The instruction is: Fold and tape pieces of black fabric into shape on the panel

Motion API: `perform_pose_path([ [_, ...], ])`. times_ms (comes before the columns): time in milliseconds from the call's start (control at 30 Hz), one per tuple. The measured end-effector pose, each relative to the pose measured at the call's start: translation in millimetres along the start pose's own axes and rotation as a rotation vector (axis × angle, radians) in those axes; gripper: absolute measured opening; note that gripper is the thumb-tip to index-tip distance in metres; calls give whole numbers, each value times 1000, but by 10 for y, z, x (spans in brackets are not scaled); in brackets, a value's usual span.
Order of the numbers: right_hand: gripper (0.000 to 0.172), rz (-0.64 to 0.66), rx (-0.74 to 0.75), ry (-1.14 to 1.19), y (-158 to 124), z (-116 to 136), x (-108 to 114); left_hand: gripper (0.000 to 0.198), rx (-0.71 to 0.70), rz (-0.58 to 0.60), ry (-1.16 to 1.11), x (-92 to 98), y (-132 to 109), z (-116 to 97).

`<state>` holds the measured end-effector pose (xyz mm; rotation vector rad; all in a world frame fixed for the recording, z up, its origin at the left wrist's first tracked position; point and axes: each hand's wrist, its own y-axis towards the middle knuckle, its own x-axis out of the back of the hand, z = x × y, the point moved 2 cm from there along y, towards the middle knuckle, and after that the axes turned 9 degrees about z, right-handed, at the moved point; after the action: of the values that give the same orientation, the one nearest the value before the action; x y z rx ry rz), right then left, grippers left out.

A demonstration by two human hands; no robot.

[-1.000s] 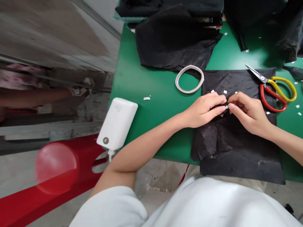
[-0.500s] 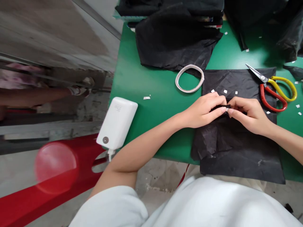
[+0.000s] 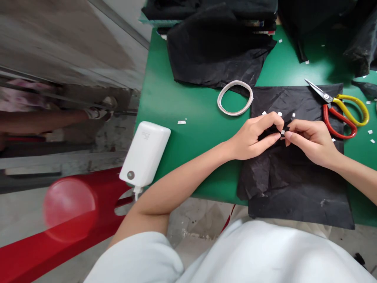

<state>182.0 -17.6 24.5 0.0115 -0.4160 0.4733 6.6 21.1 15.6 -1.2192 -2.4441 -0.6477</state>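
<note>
Both my hands meet over a black sheet of thin, creased material (image 3: 303, 192) on the green table. My left hand (image 3: 255, 137) pinches a small piece of the black material between thumb and index finger. From the other side, my right hand (image 3: 315, 141) pinches the same piece. A small white square (image 3: 282, 132) lies on it between my fingertips. Several more white squares (image 3: 279, 114) are just beyond my hands. Scissors (image 3: 326, 96) with one red and one yellow handle rest open to the right. A thin roll of tape (image 3: 219, 100) lies left of the sheet.
A white power bank (image 3: 145, 153) with a cable sits at the table's left edge. Black material (image 3: 218, 55) is piled at the back. Beside the table stands a red stool or chair (image 3: 73, 208). Another person's leg and foot (image 3: 96, 113) show at far left.
My fingertips have shifted a little and parted slightly, so the white square between them shows more fully. My left index finger is more bent.
</note>
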Motion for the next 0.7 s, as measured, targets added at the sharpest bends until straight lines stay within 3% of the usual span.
perform_pose_path([
  [233,21,-45,52,-94,2,30,-5,20,16,18,88,-9,-1,-3],
  [700,11,-131,287,-371,-9,35,-56,18,56,39,180,-34,-10,16],
])
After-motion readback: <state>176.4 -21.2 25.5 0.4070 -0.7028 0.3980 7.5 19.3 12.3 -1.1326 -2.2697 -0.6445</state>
